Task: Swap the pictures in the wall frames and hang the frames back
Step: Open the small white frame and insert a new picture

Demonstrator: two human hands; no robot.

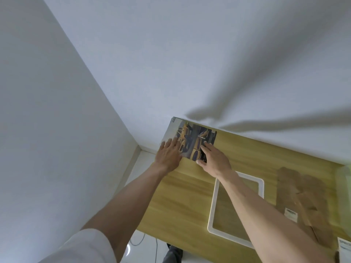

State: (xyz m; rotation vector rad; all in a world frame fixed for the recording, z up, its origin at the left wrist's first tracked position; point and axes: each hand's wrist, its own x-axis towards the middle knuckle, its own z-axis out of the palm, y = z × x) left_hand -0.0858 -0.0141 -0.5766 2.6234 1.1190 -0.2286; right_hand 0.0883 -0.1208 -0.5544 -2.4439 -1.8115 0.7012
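Both hands' fingers (171,144) on the picture (191,142)

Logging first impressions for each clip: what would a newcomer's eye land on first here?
Two bare arms reach to the far left corner of the wooden table, where the left hand lies flat on a colourful picture and the right hand pinches its near edge. An empty white frame lies nearer, under the right forearm.

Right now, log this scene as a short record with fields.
surface: wooden table against white wall
picture: print flat at table's far left corner
left hand: left hand flat, pressing print's left part
right hand: right hand gripping print's right edge, thumb at its near corner
frame: empty white frame lying flat, under right forearm
backing: brown cardboard right of frame
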